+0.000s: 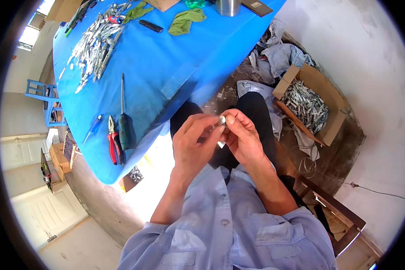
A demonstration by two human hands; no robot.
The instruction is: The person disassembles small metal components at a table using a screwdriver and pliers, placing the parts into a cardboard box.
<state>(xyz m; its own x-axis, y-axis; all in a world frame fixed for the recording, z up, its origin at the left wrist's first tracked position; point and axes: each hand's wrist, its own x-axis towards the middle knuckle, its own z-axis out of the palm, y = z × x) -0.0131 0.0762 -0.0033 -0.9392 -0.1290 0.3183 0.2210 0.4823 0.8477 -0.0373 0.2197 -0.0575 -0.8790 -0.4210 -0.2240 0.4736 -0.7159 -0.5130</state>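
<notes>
Above my lap, both hands meet around a small, shiny, silvery metal piece (221, 120). My left hand (192, 140) pinches it between thumb and fingers from one side. From the other, my right hand (243, 135) grips it with the thumb on top. Much of the piece is hidden by the fingers, so its exact kind cannot be made out. Closest to my left hand on the table lie a dark-handled screwdriver (125, 131), red-handled pliers (114, 143) and a thin blue tool (92, 128).
The blue-covered table (155, 63) holds a heap of metal strips (96, 45), green cloths (184, 21) and a steel cup (228, 7). At right, a cardboard box (335, 105) full of similar strips stands by the wall, near plastic bags (279, 58) and a wooden chair (342, 216).
</notes>
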